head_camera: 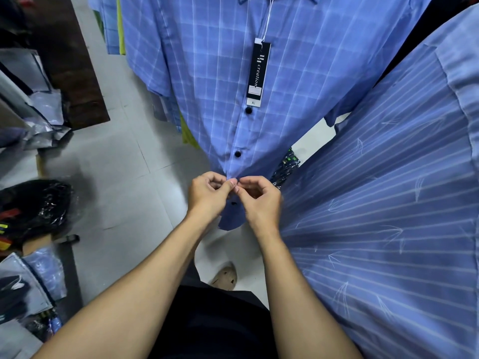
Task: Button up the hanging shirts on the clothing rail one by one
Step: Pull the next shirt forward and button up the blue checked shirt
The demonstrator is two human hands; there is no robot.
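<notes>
A blue checked shirt (207,73) hangs in front of me with a black label tag (258,71) on a string down its placket. Two dark buttons (248,110) sit fastened below the tag. My left hand (207,195) and my right hand (259,200) meet low on the placket, each pinching the shirt's front edge with thumb and fingertips. The button under my fingers is hidden. One more dark button (234,203) shows just below my hands, near the hem.
A blue striped shirt (388,203) hangs close on the right, brushing my right forearm. More shirts hang behind at upper left. Packed shirts (41,275) and a black plastic bag (36,208) lie on the left. Grey tiled floor (124,177) lies below.
</notes>
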